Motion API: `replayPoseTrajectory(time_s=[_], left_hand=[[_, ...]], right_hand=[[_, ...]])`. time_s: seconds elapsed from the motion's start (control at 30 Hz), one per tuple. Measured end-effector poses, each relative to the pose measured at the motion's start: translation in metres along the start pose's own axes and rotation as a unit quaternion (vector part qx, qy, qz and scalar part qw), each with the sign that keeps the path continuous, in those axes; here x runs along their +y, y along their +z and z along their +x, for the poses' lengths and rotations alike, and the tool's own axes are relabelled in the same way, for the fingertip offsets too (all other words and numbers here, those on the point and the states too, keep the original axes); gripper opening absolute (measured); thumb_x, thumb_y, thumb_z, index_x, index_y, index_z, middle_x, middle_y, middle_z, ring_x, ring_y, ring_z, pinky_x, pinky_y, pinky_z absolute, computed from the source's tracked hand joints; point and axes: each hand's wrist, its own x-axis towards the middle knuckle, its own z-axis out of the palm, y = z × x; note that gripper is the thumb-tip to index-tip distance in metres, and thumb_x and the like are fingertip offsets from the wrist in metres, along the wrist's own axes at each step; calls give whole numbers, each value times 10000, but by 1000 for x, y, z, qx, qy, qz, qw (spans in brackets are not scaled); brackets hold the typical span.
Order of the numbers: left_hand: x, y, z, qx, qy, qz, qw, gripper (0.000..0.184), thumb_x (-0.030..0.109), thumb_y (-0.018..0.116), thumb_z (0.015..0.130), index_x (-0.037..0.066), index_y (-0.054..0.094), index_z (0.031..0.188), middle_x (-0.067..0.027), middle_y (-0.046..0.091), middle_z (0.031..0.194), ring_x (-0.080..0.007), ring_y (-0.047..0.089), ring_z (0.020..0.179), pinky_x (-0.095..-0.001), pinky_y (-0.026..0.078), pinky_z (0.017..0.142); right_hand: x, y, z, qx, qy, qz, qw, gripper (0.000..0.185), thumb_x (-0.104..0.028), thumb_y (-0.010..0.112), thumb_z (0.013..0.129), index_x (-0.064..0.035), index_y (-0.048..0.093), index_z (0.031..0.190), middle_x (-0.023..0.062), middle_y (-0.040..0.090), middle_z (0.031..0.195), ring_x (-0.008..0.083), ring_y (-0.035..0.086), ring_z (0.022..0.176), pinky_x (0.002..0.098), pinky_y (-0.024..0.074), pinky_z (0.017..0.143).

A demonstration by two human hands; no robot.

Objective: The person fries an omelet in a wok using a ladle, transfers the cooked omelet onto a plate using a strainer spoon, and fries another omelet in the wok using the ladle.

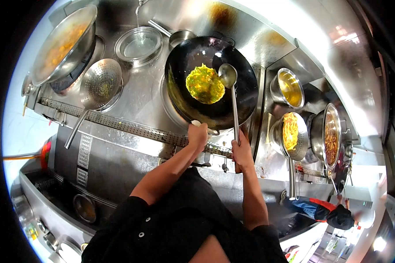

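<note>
A round omelette point(205, 84), yellow with green bits, lies in the black wok point(188, 111) in front of me. My left hand point(198, 135) is closed at the wok's near edge, with a small white piece, perhaps cloth, showing at the fingers. In my right hand point(242, 153) is the long handle of a metal ladle point(228, 75). The ladle's bowl sits inside the wok, just right of the omelette. Below that hand a brown, wood-like handle end shows.
Left are a perforated strainer point(100, 85), a large bowl of orange food point(90, 28) and a water-filled basin point(138, 46) under a running tap. Right are a pot of yellow liquid point(291, 87), a second strainer holding egg point(290, 131) and a dark-filled bowl point(332, 136). Another person point(324, 210) stands far right.
</note>
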Motion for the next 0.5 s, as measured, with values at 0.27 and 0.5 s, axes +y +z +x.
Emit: replayPoseTrajectory(time_s=[0.27, 0.5], left_hand=[[18, 5, -17, 84, 13, 57, 995, 301, 211, 595, 831, 44, 467, 1046, -50, 413, 760, -185, 355, 567, -417, 198, 598], [-6, -6, -2, 64, 55, 56, 995, 305, 170, 581, 840, 22, 448, 1071, -87, 486, 754, -191, 437, 530, -432, 314, 445]], right_hand=[[24, -5, 2, 12, -41, -3, 999, 510, -111, 469, 924, -133, 376, 1425, -1, 464, 602, 94, 451, 449, 260, 413, 396], [22, -14, -8, 9, -9, 43, 999, 486, -106, 470, 932, -138, 391, 1411, -18, 456, 592, 82, 449, 452, 252, 410, 389]])
